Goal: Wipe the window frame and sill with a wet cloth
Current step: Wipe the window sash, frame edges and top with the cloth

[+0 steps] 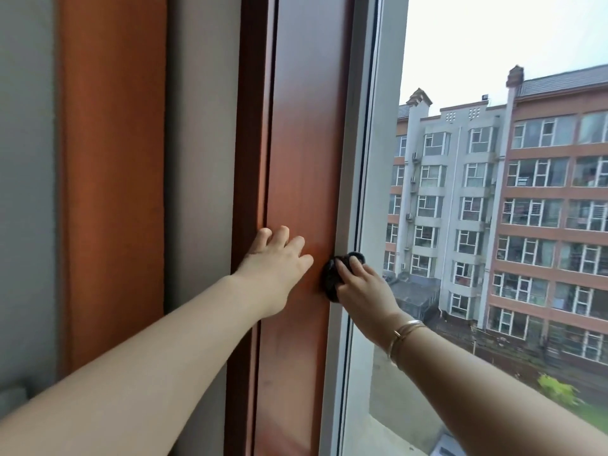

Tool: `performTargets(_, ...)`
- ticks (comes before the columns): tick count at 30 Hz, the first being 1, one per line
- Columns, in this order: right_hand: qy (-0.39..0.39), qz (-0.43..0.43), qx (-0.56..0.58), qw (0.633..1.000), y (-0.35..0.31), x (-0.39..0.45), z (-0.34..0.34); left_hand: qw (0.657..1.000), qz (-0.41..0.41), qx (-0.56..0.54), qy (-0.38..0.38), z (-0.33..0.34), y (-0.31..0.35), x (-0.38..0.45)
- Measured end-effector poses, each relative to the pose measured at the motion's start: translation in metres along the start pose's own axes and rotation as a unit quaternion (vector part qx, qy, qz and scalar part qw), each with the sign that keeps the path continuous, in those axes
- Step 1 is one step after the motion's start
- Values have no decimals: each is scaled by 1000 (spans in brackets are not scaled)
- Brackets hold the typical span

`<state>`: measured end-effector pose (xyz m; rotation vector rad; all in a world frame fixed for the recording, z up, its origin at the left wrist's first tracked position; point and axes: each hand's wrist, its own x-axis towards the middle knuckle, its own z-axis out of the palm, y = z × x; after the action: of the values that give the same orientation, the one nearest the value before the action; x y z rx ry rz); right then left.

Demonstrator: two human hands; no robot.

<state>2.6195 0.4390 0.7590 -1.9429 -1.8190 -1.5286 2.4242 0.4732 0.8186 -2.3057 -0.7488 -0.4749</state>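
Standing at the window frame (296, 179), a red-brown wood-tone upright running top to bottom of view. My right hand (365, 284) presses a dark cloth (330, 278) against the frame's right edge, where the wood meets the pale strip beside the glass (493, 225); fingers (353, 266) curled over the wad, gripping it. My left hand (279, 261) lies flat on the wood face just left of the cloth, fingers spread and relaxed, holding nothing, seemingly for steadying. The frame's long axis is vertical, so I judge the wipe should travel up or down along that edge. Right hand is on the job; left is beside it. Sill not in view, presumably below. Gold bracelet (406, 330) on right wrist.
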Motion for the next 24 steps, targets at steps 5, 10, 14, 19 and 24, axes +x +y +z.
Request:
performTargets(5, -47, 62, 64, 995, -17, -11, 8, 1000, 28, 10, -8, 6, -5, 4)
performTargets(10, -18, 69, 75, 995, -33, -24, 30, 1000, 15, -6, -20, 3, -3, 4)
performTargets(14, -15, 52, 63, 997, -32, -21, 38, 1000, 2, -8, -29, 5, 0, 6)
performTargets(19, 31, -23, 20, 999, -7, -9, 37, 999, -15, 15, -48, 2, 6, 9)
performTargets(24, 87, -2, -14, 996, 40, 40, 0, 997, -2, 33, -71, 1, 7, 11)
